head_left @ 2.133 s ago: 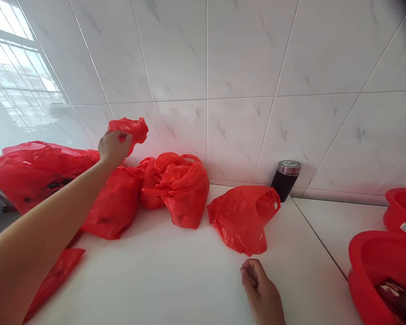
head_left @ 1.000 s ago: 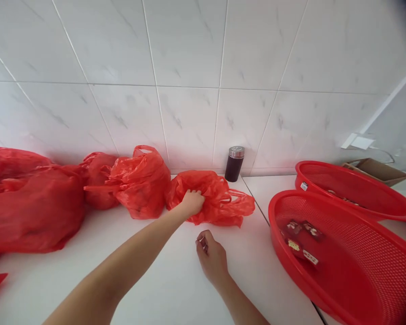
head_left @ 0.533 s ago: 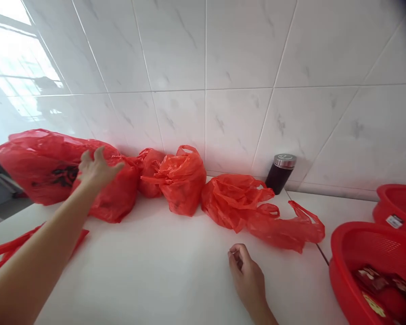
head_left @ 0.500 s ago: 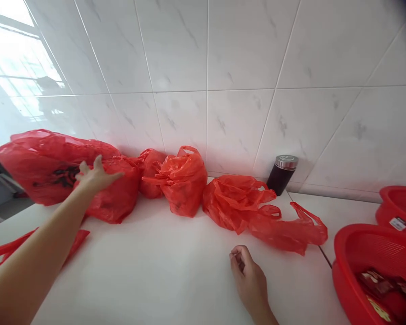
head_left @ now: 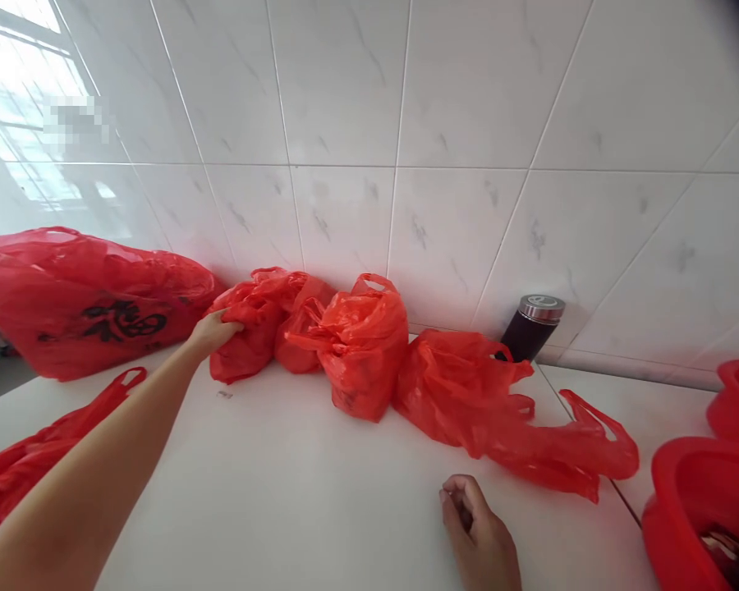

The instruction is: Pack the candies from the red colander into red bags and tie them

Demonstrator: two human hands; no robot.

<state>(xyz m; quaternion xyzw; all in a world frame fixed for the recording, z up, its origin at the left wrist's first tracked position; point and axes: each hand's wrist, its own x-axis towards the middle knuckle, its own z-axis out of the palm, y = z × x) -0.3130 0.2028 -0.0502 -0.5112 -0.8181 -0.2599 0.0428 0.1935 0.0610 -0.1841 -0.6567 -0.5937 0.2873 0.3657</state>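
My left hand [head_left: 217, 332] nips crinkled plastic!

I've got the crumpled neck of a thin, lumpy red bag [head_left: 246, 355] clamped in it, toward the back edge of the table [head_left: 283, 492], left of middle. Further right bulges a glossy, loop-handled bag [head_left: 369, 357]; then a limp, sheer bag [head_left: 554, 443]. My right hand [head_left: 481, 538] curls rounded over smooth white; whether it's fully closed, I can't tell.

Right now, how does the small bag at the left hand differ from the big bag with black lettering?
The big bag is much wider than the small bag. The big bag shows a large black character; the small bag shows no print. Both are red plastic.
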